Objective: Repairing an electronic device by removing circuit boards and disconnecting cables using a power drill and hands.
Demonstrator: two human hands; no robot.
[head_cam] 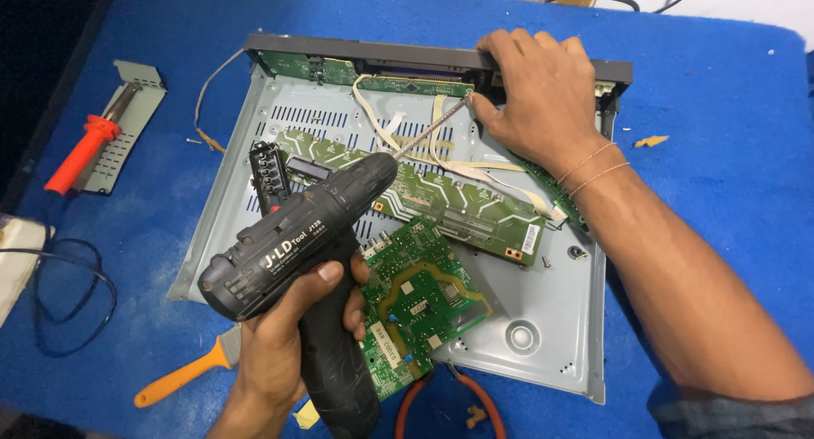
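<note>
My left hand (280,341) grips the handle of a black cordless screwdriver (292,240). Its long bit (428,132) points up and right, and the tip meets the far wall of an open grey metal chassis (526,299). My right hand (534,91) grips the black front panel (339,47) at that far edge, fingers over the top and thumb beside the bit tip. Inside the chassis a long green circuit board (441,197) lies across the middle. A smaller green board (420,299) lies loose and tilted near my left hand. Flat pale ribbon cables (386,134) loop over the boards.
The chassis sits on a blue cloth (721,108). At the left a red-handled soldering iron (80,155) lies on a small perforated metal plate (136,87), with a black cable (68,295) looped below. An orange-handled tool (182,375) and orange-handled pliers (475,397) lie near the front edge.
</note>
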